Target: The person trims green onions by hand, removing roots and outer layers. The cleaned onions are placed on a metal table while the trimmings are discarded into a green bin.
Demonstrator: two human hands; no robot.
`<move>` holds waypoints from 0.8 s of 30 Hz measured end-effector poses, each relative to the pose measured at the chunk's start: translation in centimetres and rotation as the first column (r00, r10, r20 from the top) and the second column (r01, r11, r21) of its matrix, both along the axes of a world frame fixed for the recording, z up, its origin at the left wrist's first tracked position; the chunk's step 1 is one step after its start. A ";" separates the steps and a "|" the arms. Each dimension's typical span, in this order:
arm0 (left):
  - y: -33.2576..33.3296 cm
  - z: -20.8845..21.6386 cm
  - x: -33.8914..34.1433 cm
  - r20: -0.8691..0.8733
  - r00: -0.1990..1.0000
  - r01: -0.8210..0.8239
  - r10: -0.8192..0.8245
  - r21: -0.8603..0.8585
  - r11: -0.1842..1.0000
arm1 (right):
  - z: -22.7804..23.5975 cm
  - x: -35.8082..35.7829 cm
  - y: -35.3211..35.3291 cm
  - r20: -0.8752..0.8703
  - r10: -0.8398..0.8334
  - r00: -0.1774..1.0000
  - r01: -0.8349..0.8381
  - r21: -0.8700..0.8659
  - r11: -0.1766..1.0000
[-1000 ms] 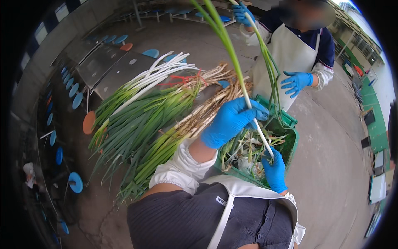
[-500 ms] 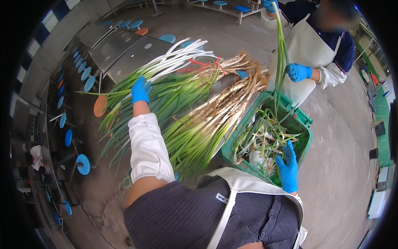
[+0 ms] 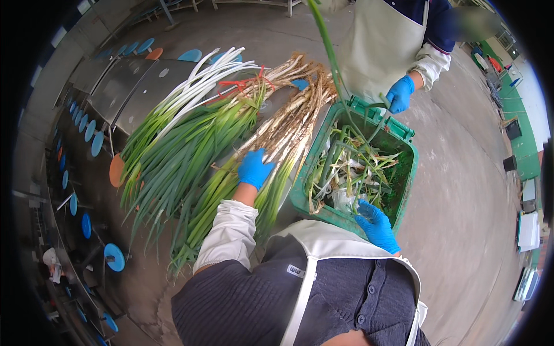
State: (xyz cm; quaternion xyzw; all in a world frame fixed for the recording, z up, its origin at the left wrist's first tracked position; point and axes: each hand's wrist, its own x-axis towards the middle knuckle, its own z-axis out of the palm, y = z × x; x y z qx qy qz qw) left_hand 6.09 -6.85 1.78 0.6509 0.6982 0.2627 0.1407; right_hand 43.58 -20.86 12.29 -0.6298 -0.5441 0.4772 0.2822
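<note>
My left hand (image 3: 255, 169), in a blue glove, rests on the unpeeled green onions (image 3: 288, 135), its fingers curled down onto the stalks. These onions have brown, soil-covered roots and dry skins. To their left lies a bundle of green onions (image 3: 231, 109) tied with red string. Peeled green onions (image 3: 199, 86) with clean white stems are piled at the far left. My right hand (image 3: 378, 225), also gloved, is held over the near rim of the green bin (image 3: 407, 184), fingers apart and holding nothing. Onion trimmings (image 3: 352, 167) lie in the bin.
Across the bin stands a co-worker in a white apron (image 3: 381, 46); the co-worker's gloved hand (image 3: 399, 95) is by a long green leaf (image 3: 329, 46) that hangs over the bin. Metal tables (image 3: 133, 86) and round stools (image 3: 114, 256) stand on the left.
My left hand has left the peeled onions and come nearer and right, onto the unpeeled ones. My right hand stays open by the bin. The co-worker's green onion has shifted.
</note>
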 end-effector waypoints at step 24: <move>-6.8 15.4 11.6 0.170 0.716 0.698 -0.677 -0.209 0.685 | 7.6 -6.7 4.9 0.626 0.092 0.774 -0.492 0.505 0.709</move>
